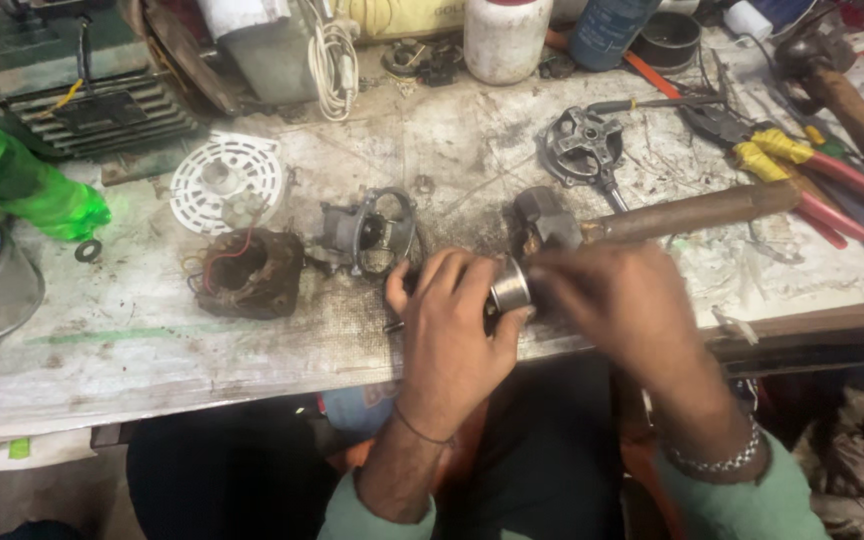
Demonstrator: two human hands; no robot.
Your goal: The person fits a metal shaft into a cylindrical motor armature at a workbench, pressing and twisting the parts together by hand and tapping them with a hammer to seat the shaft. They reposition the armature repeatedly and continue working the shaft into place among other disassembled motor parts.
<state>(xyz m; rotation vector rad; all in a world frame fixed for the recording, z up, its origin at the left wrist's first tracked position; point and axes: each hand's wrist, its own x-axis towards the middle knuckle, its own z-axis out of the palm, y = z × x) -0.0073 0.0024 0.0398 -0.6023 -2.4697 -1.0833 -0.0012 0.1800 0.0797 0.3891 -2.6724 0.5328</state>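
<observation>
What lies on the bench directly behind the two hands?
A hammer lies behind the left hand and right hand. The hands hide most of the metal cylinder.

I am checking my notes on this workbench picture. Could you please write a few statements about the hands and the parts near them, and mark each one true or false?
1. Both hands hold a small shiny metal cylinder. True.
2. The left hand wears a metal bracelet. False: the bracelet is on the right hand; the left wrist has a thin band.
3. A hammer with a wooden handle lies just behind the hands. True.
4. The white round grille lies right of the hammer. False: it lies far to the left.
</observation>
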